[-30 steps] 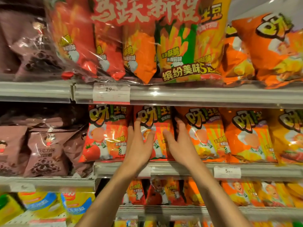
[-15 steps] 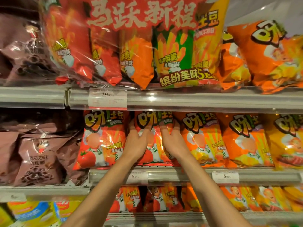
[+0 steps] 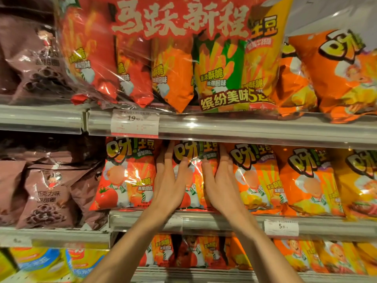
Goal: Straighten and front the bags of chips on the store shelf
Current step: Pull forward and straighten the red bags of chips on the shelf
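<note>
red tomato chip bag, orange chip bag, brown chocolate bags, silver shelf rail

"19" and "5" on price tags

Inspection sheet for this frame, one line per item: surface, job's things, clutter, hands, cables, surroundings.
Surface: middle shelf with a clear price rail; a 5-something price tag on it.
Job's things: red tomato chip bag upright at the shelf front, between a matching red bag and an orange bag.
Clutter: nothing seen.
Hands: left hand and right hand flank the red tomato chip bag, fingers straight, thumbs on its front.
Cables: nothing seen.
Surroundings: multipack on the upper shelf, brown bags at left, more chip bags below.
</note>
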`<action>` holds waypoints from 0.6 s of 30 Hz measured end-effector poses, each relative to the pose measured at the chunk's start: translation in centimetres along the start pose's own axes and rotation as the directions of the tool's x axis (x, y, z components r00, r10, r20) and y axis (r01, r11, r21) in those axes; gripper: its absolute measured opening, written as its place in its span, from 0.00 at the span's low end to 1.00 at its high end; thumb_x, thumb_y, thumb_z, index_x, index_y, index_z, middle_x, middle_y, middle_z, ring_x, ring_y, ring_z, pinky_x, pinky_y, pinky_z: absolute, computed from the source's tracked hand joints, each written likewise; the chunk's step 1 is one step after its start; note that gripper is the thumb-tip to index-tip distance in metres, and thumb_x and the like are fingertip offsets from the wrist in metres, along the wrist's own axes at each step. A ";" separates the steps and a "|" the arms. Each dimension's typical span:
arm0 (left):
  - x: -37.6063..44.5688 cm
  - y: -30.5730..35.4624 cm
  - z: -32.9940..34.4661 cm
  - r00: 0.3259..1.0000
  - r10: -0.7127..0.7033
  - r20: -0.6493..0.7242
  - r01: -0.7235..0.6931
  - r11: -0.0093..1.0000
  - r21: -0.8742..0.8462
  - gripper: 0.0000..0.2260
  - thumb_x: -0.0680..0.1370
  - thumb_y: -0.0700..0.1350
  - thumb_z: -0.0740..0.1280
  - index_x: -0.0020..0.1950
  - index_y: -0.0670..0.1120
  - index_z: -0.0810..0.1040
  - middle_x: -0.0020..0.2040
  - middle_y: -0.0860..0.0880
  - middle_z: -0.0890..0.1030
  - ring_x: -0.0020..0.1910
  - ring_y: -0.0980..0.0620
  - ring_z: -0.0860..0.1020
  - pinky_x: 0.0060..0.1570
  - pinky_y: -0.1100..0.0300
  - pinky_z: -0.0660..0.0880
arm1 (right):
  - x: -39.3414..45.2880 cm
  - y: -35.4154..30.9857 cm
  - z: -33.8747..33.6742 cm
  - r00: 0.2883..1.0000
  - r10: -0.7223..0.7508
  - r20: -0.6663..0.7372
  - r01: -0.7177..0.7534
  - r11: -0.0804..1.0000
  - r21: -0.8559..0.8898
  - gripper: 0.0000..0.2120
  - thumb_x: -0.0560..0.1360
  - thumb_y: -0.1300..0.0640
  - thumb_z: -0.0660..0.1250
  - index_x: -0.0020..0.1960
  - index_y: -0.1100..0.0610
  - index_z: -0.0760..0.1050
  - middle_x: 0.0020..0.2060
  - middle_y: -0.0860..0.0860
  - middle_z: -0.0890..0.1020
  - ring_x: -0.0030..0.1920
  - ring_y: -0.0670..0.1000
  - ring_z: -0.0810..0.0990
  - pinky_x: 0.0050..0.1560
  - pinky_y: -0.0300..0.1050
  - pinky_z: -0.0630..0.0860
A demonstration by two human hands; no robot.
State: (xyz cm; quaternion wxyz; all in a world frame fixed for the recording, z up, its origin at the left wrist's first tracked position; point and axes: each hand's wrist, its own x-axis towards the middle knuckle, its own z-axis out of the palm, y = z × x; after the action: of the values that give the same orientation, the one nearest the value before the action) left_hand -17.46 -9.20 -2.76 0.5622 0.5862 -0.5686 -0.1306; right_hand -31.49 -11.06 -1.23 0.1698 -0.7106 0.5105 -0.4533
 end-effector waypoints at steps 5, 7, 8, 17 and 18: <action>0.7 -1.0 0.5 0.988 0.120 0.094 -0.130 0.985 0.112 0.25 0.84 0.57 0.55 0.79 0.67 0.50 0.81 0.51 0.51 0.77 0.47 0.58 0.70 0.53 0.59 | 0.1 2.2 -0.6 0.946 -0.316 0.065 0.307 0.817 -0.488 0.25 0.85 0.45 0.48 0.74 0.59 0.67 0.69 0.57 0.73 0.70 0.60 0.69 0.73 0.56 0.62; 1.0 -1.1 1.1 0.989 0.096 0.116 -0.116 0.977 0.177 0.26 0.84 0.57 0.54 0.81 0.64 0.48 0.81 0.49 0.49 0.78 0.45 0.56 0.71 0.53 0.56 | 0.4 2.9 -0.4 0.951 -0.288 0.116 0.298 0.741 -0.601 0.30 0.85 0.41 0.42 0.77 0.57 0.63 0.77 0.56 0.65 0.78 0.59 0.60 0.78 0.59 0.52; 1.1 -1.1 1.3 0.989 0.078 0.122 -0.102 0.974 0.204 0.26 0.84 0.57 0.53 0.81 0.63 0.47 0.81 0.47 0.49 0.78 0.44 0.56 0.72 0.52 0.55 | 0.5 3.2 -0.4 0.954 -0.278 0.116 0.288 0.728 -0.623 0.31 0.84 0.40 0.40 0.79 0.55 0.60 0.79 0.54 0.60 0.80 0.57 0.54 0.79 0.59 0.46; 0.9 -1.0 0.4 0.980 0.033 0.196 -0.069 0.981 0.182 0.29 0.82 0.63 0.54 0.81 0.64 0.45 0.82 0.49 0.52 0.79 0.48 0.56 0.72 0.52 0.58 | 0.3 2.1 -2.5 0.968 -0.198 0.155 0.246 0.879 -0.409 0.28 0.84 0.39 0.50 0.78 0.53 0.63 0.76 0.52 0.67 0.77 0.54 0.60 0.79 0.53 0.48; 0.5 -1.0 -0.1 0.981 0.044 0.187 -0.076 0.983 0.165 0.30 0.82 0.64 0.55 0.81 0.63 0.47 0.81 0.50 0.55 0.79 0.50 0.57 0.72 0.53 0.60 | -0.1 2.0 -3.2 0.972 -0.193 0.134 0.228 0.915 -0.334 0.26 0.83 0.41 0.53 0.76 0.54 0.65 0.73 0.52 0.70 0.76 0.52 0.62 0.78 0.50 0.52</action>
State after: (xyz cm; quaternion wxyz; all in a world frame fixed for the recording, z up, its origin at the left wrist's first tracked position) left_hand -16.68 -9.82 -3.33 0.4589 0.6003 -0.6444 -0.1175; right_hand -35.29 -11.16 -0.99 0.0169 -0.8015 0.4940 -0.3366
